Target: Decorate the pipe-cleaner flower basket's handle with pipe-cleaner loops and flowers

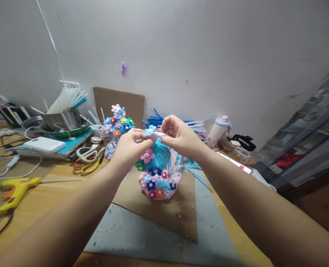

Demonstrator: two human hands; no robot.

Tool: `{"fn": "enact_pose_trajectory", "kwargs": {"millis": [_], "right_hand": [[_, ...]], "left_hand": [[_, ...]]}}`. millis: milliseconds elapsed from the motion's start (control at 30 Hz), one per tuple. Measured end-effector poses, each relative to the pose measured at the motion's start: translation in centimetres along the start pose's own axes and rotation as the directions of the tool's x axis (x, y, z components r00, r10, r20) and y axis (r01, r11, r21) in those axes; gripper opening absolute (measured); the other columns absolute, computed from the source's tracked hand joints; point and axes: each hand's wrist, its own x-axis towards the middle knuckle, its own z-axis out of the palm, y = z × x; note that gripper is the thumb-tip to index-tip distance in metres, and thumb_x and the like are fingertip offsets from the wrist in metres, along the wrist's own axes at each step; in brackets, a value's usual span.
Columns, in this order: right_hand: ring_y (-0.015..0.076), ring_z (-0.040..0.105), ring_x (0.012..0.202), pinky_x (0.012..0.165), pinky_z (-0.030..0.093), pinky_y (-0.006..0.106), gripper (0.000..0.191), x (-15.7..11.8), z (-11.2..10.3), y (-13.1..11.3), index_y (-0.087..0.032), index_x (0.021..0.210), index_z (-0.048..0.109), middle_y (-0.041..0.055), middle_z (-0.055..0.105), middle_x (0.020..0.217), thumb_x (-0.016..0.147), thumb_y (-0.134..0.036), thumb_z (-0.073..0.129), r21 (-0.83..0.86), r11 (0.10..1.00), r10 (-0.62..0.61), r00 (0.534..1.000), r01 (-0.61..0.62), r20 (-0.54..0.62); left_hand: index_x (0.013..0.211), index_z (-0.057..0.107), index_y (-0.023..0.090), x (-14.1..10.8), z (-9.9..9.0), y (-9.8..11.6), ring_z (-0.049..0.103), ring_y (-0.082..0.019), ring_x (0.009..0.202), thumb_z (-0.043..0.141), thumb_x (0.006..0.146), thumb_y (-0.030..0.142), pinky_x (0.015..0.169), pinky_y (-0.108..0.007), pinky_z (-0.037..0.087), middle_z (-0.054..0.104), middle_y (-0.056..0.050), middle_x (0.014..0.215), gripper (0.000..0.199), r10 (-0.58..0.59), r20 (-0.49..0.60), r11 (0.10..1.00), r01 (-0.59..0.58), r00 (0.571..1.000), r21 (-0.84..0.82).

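Above a flower-covered craft piece, my left hand (133, 144) pinches a small light blue fuzzy flower (151, 130), which looks made of pipe cleaner. From the other side my right hand (177, 133) has thumb and fingers closed on the pale end of the same flower piece. Just below stands the craft piece, with a shiny blue domed top (160, 157) and a pink base (159, 197) dotted with small coloured flowers. Behind my left hand is a similar piece (117, 128), also blue and covered in flowers. My fingers hide part of the flower piece.
A brown cardboard sheet (153, 215) lies on a grey mat (120, 233) under the craft piece. Leftward are a yellow glue gun (19, 189), scissors (90, 165), a white power bank (44, 145) and a metal pot (62, 120). Blue pipe cleaners (155, 121) and a bottle (218, 129) stand behind.
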Motion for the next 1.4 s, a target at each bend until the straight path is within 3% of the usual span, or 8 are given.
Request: {"fn": "enact_pose_trajectory", "kwargs": {"millis": [267, 433, 600, 833, 1067, 1400], "right_hand": [[0.0111, 0.053, 0.072, 0.064, 0.042, 0.026, 0.02, 0.02, 0.15, -0.32, -0.02, 0.087, 0.048, -0.0013, 0.053, 0.082, 0.071, -0.012, 0.057, 0.004, 1.0, 0.012, 1.0, -0.012, 0.021], [0.0092, 0.05, 0.065, 0.057, 0.04, 0.024, 0.024, 0.22, 0.22, -0.09, -0.02, 0.087, 0.045, -0.0032, 0.051, 0.078, 0.07, -0.015, 0.062, 0.049, 0.998, 0.026, 1.0, -0.026, 0.004], [0.0116, 0.056, 0.073, 0.063, 0.042, 0.026, 0.026, 0.31, 0.18, 0.02, -0.02, 0.088, 0.045, -0.0019, 0.057, 0.078, 0.071, -0.015, 0.063, 0.132, 0.99, 0.041, 0.998, -0.046, 0.041], [0.0106, 0.053, 0.067, 0.06, 0.039, 0.026, 0.024, 0.36, 0.12, 0.03, -0.02, 0.086, 0.045, -0.0028, 0.055, 0.076, 0.071, -0.015, 0.063, 0.094, 0.994, 0.045, 0.998, -0.049, 0.041], [0.0129, 0.056, 0.078, 0.071, 0.042, 0.029, 0.026, 0.28, 0.27, -0.07, -0.02, 0.096, 0.046, 0.0001, 0.058, 0.086, 0.072, -0.01, 0.052, 0.075, 0.997, 0.001, 0.997, -0.008, 0.081], [0.0151, 0.055, 0.092, 0.082, 0.046, 0.032, 0.03, 0.07, 0.38, -0.32, -0.021, 0.102, 0.047, 0.0029, 0.053, 0.098, 0.076, -0.008, 0.049, 0.063, 0.997, -0.046, 0.994, 0.04, 0.095]], "left_hand": [[0.064, 0.072, 0.021, 0.04, -0.43, 0.06, 0.058, -0.021, 0.087, 0.075, 0.069, 0.037, 0.082, -0.034, 0.043, 0.062, -0.005, 0.086, 0.017, 0.115, -0.054, 0.99, -0.11, 0.992, 0.092], [0.065, 0.071, 0.019, -0.1, -0.4, 0.17, 0.059, -0.02, 0.087, 0.073, 0.071, 0.039, 0.079, -0.033, 0.044, 0.062, -0.005, 0.087, 0.021, 0.122, -0.06, 0.986, -0.114, 0.991, 0.123], [0.068, 0.072, 0.019, -0.15, -0.31, 0.33, 0.059, -0.02, 0.087, 0.073, 0.07, 0.041, 0.079, -0.033, 0.044, 0.062, -0.004, 0.088, 0.022, 0.122, -0.037, 0.982, -0.115, 0.992, 0.15], [0.071, 0.073, 0.018, -0.17, -0.28, 0.5, 0.059, -0.021, 0.09, 0.07, 0.071, 0.041, 0.081, -0.034, 0.044, 0.061, -0.005, 0.092, 0.023, 0.106, -0.029, 0.98, -0.099, 0.994, 0.172], [0.072, 0.073, 0.018, -0.26, -0.29, 0.43, 0.059, -0.022, 0.09, 0.067, 0.073, 0.038, 0.085, -0.036, 0.043, 0.062, -0.005, 0.093, 0.021, 0.112, -0.001, 0.975, -0.109, 0.994, 0.193], [0.067, 0.068, 0.018, -0.21, -0.9, 0.79, 0.06, -0.021, 0.093, 0.069, 0.071, 0.035, 0.083, -0.033, 0.046, 0.062, -0.004, 0.092, 0.017, 0.139, -0.068, 0.974, -0.124, 0.988, 0.19]]}}
